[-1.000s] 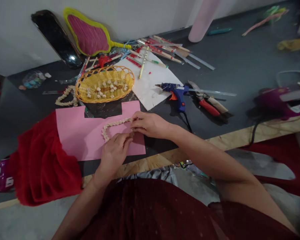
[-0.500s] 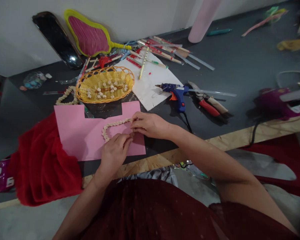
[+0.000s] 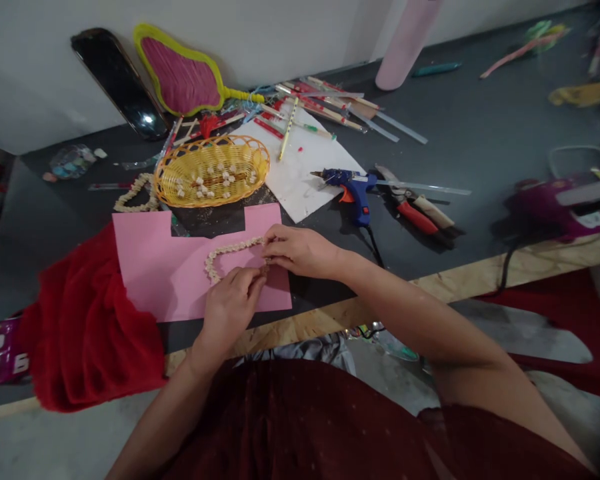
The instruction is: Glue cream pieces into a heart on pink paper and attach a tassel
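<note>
Right hand (image 3: 304, 252) is pinching a pale beaded strand (image 3: 235, 247), fingertips together; left hand (image 3: 233, 299) is pinching it too, nearer the body. I'm seeing the strand looping over pink paper (image 3: 155, 270), yellow basket (image 3: 183, 175) sitting beyond, blue glue gun (image 3: 361, 198) lying rightward on the table (image 3: 460, 133).

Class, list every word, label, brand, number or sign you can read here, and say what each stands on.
Nothing reads with certainty.
Purple packet, far left: one white character, perhaps "5" or "6"; too unclear to settle.
Purple object, far right: marks on its white patch too blurred to read.
Pink sheet and cream beaded strand: no writing visible.
</note>
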The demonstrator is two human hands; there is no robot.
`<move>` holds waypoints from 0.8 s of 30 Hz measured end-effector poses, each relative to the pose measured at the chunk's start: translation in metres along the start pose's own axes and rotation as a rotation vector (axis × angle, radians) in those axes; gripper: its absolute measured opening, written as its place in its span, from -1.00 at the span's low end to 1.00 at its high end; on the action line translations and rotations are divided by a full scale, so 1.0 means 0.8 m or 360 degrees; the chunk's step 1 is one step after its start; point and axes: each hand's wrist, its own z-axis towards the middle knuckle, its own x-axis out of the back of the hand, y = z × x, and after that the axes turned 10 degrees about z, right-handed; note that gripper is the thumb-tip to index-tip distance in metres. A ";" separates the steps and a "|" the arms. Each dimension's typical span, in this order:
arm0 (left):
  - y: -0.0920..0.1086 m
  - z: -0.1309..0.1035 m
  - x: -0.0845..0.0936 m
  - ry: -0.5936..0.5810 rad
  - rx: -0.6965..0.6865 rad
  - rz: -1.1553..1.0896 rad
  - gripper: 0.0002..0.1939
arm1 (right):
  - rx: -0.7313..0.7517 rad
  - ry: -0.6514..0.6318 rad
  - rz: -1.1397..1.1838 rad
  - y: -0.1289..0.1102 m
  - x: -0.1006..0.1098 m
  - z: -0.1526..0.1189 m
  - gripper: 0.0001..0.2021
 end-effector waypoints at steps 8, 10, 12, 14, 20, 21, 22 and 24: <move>-0.002 -0.002 -0.001 0.0013 -0.0006 -0.0026 -0.82 | 0.0005 -0.0006 0.0009 -0.001 0.001 0.000 -0.81; -0.001 -0.001 -0.001 0.0009 -0.0002 -0.0005 -0.83 | 0.0008 -0.0010 0.0012 -0.002 0.002 0.001 -0.81; -0.001 -0.001 -0.001 0.0006 -0.0004 0.0019 -0.81 | 0.0009 -0.0007 0.0007 -0.002 0.002 0.001 -0.81; -0.001 0.000 -0.002 0.0010 -0.0015 0.0020 -0.81 | 0.0011 -0.0006 0.0002 -0.001 0.002 0.001 -0.81; -0.004 0.000 -0.006 0.0041 -0.0029 0.0004 -0.84 | -0.0006 -0.0010 0.0010 0.000 0.001 0.000 -0.81; -0.004 0.000 -0.006 0.0041 -0.0029 0.0007 -0.83 | -0.0007 -0.0010 0.0008 0.000 0.001 0.000 -0.81; -0.004 0.000 -0.007 0.0039 -0.0026 0.0009 -0.83 | -0.0010 -0.0010 0.0003 -0.001 0.001 0.000 -0.81; -0.005 0.000 -0.008 0.0038 -0.0018 0.0013 -0.83 | -0.0018 -0.0016 -0.0007 -0.001 0.001 0.000 -0.80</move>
